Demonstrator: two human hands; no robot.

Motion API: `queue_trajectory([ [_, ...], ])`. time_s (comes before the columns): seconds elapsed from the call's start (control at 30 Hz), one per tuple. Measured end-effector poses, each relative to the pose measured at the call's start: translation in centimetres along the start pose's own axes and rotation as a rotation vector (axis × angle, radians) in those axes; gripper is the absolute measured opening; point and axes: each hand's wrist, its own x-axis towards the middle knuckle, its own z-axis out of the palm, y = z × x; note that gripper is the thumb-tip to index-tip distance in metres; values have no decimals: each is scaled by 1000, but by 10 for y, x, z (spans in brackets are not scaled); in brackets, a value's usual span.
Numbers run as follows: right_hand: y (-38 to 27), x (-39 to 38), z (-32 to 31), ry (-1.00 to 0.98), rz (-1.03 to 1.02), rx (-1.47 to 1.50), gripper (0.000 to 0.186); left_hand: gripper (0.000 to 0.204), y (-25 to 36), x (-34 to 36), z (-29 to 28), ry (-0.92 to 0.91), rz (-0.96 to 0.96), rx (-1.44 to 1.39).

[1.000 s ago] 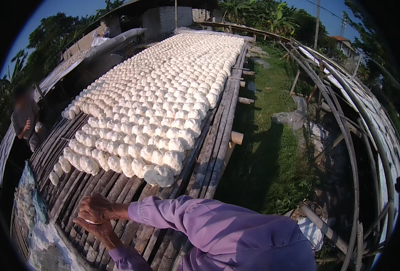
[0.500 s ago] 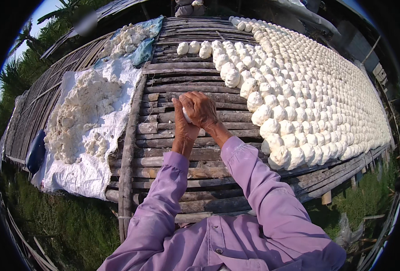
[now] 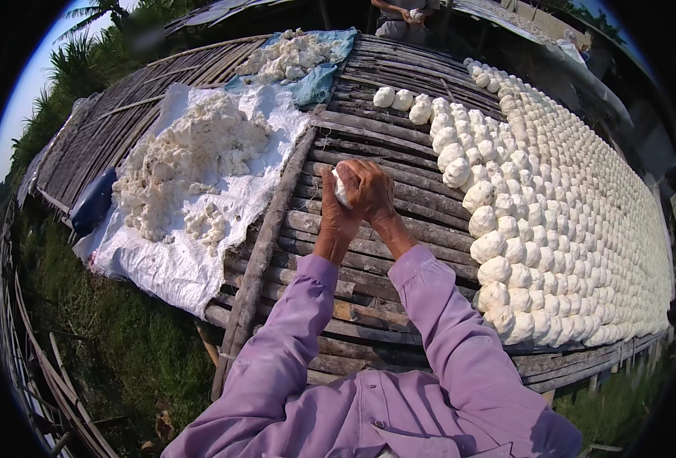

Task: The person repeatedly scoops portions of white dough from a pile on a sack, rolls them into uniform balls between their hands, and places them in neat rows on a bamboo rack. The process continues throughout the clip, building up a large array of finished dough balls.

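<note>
Between my two hands a white dough-like ball is pressed, with only a sliver of it showing. My left hand cups it from the left and below. Over its right side wraps my right hand, fingers bent. Both hands are held above the slatted wooden platform. To their right, many rows of similar white balls cover the slats. On the left, a crumbly white mass lies heaped on a white plastic sheet.
A second white heap rests on a blue sheet farther back. Beside the white sheet is a dark blue rounded object. A wooden pole runs along the platform. At the far edge another person holds something white. Grass grows below.
My view has turned left and tilted, so the platform and heaps appear farther right. Both hands stay pressed around the ball. More of the person at the back now shows.
</note>
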Motion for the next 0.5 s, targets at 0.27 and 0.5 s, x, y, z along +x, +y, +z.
queue_trajectory([
  [0.27, 32, 10, 45, -337, 288, 255, 72, 102, 19, 51, -28, 51, 49, -44],
  [0.5, 78, 48, 86, -351, 28, -138, 61, 86, 16, 113, -38, -31, -13, -23],
])
